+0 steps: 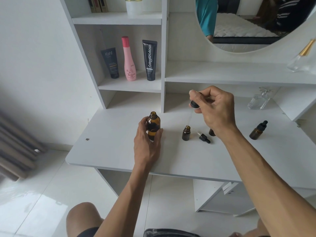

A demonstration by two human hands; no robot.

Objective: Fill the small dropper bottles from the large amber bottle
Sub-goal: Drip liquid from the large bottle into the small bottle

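The large amber bottle (153, 124) stands open and upright on the white desk (111, 151), and my left hand (147, 142) grips its side. My right hand (213, 108) pinches the big dropper (194, 104) by its black cap, its glass tube reaching down over the mouth of a small open amber bottle (186, 133). A small black dropper cap (204, 138) lies on the desk beside that bottle. Another small bottle (211, 132) shows partly behind my right wrist. A capped small dropper bottle (257, 130) stands further right.
Shelves at the back hold a dark tube (111, 63), a pink bottle (129, 60) and a black tube (150, 60). Two clear glass perfume bottles, one at desk level (259, 101) and one on the upper shelf (301, 60), are at the right. A round mirror (248, 23) hangs above.
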